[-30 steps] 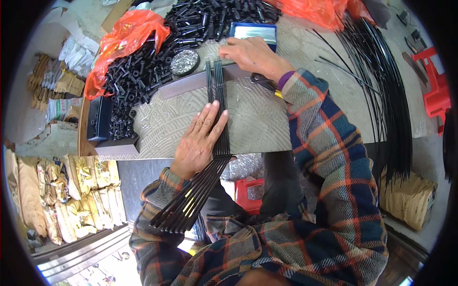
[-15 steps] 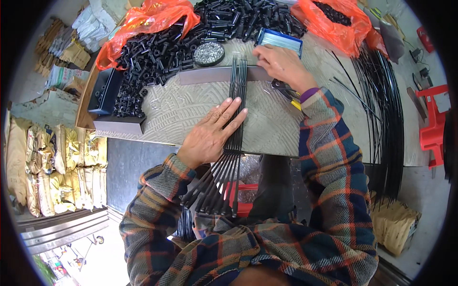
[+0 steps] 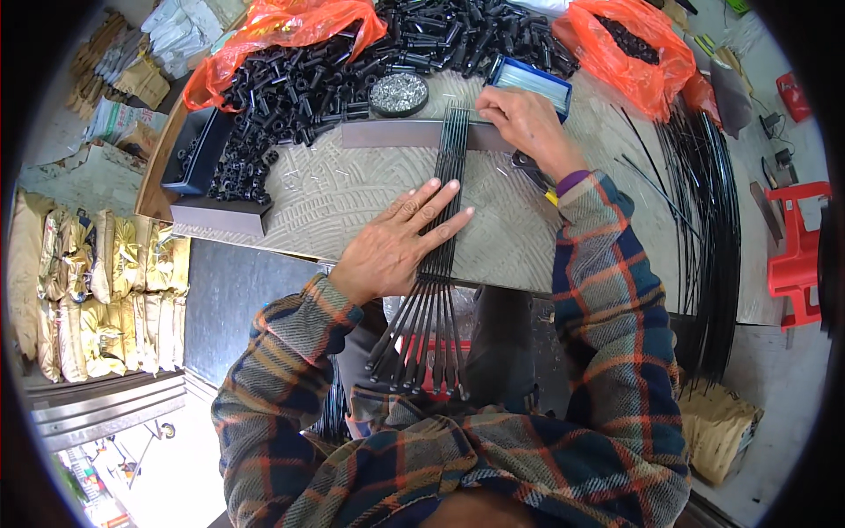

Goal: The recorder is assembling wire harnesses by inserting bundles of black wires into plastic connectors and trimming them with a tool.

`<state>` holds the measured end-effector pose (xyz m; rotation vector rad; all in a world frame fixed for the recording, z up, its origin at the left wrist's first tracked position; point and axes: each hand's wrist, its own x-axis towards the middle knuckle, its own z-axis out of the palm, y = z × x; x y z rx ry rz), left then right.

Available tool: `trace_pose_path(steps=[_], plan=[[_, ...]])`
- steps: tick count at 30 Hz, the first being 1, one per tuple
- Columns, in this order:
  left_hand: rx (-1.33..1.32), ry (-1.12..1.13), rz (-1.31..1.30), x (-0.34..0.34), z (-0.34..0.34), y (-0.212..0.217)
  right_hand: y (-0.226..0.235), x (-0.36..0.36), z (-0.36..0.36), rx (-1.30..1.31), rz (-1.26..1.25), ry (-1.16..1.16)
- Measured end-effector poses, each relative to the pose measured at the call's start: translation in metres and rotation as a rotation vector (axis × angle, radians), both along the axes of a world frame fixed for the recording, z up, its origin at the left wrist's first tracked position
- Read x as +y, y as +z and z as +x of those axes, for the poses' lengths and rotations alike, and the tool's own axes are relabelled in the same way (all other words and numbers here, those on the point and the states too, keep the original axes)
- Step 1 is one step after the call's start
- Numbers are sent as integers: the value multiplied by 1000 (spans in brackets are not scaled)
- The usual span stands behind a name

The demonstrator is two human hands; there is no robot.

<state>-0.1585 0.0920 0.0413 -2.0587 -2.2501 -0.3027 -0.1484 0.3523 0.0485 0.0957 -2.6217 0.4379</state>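
Note:
My left hand lies flat with its fingers stretched out, pressing a row of thin black rods on the table. The rods run side by side under my fingers and across a grey metal strip. Past the table's front edge they fan out toward thicker dark ends over my lap. My right hand is closed, thumb and fingertips pinched together just right of the rods' far tips; whatever they hold is too small to make out. Pliers with yellow-and-black handles lie partly beneath my right wrist.
A blue tray of thin pale sticks is behind my right hand. A round dish holds small silver pieces. Black tubular parts heap up at the back, between orange plastic bags. Long black rods hang over the right edge.
The whole view has shifted slightly. The rods' loose near ends have swung to the right, and their far tips sit in a more even row. My right hand stays pinched beside them.

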Motion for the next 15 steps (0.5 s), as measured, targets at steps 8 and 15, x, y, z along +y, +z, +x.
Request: trace_pose_path(steps=[8,15], plan=[[-93,22,50,0,2,-1,8,6,13,-14,116,-109],[-118,25,83,0,2,-1,4,11,10,-122,117,-65]])
